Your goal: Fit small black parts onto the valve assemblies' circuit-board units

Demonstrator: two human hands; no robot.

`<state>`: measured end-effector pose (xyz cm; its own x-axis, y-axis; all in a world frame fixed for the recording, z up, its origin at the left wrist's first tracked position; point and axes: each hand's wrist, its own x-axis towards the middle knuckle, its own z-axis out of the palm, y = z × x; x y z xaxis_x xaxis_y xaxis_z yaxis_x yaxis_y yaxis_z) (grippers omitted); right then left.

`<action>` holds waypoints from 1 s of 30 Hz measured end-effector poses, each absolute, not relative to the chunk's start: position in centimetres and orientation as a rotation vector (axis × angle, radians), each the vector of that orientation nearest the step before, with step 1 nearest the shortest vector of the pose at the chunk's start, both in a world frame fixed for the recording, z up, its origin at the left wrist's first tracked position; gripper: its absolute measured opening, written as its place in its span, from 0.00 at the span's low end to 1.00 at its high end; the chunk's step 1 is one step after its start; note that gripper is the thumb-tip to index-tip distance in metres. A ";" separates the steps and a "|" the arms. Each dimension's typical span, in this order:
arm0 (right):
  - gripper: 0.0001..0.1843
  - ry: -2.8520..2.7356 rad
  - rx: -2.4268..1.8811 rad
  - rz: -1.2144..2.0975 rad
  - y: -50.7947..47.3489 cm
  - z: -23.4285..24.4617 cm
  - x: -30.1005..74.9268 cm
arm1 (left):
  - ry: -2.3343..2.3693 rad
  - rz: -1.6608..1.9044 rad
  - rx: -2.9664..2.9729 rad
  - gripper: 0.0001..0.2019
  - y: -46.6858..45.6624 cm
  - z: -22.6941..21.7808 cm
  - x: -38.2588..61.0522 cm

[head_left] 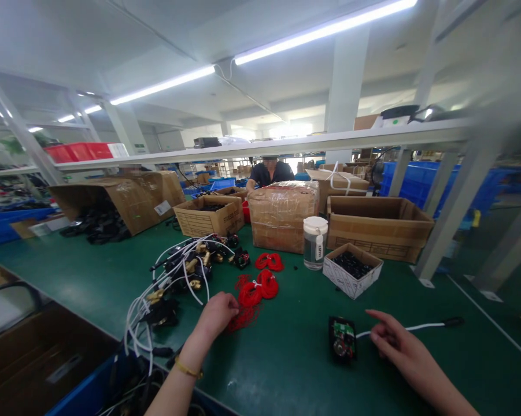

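My left hand (218, 315) is at the edge of a pile of short red wires (246, 318), its fingertips pinched together. Whatever lies between them is too small to make out. Two tied bundles of red wire (266, 284) rest just beyond. On the right, my right hand (390, 340) hovers above a white cable (425, 326), index finger stretched out and thumb apart, with nothing visible in its grasp. The cable joins a black housing (342, 340) that lies with its green circuit board facing up. Left of my left hand, several black units with brass fittings (195, 267) and white cables are heaped.
A white box of small black parts (352, 267) stands beside a clear lidded bottle (315, 242). Cardboard boxes (281, 216) line the back beneath a shelf (260, 149). Across the table sits a person (272, 172). A blue bin (106, 378) holds more cabled units below the front edge.
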<state>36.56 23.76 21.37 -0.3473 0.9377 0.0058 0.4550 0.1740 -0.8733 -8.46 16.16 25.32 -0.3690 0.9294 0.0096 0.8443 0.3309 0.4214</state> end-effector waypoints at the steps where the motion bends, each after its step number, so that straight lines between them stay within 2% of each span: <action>1: 0.36 -1.896 -1.314 1.099 23.7 21.5 36.4 | 2.360 0.526 1.600 0.07 16.2 25.3 -8.5; 14: 0.36 -1.961 -1.309 1.103 22.7 23.3 35.9 | 2.174 0.749 1.514 0.04 14.8 28.5 -7.9; 22: 0.35 -1.911 -1.284 1.106 22.5 23.7 35.5 | 2.085 0.846 1.522 0.08 14.6 30.1 -7.5; 30: 0.33 -1.860 -1.240 1.112 22.3 24.0 35.3 | 1.951 0.960 1.570 0.14 14.5 35.0 -6.1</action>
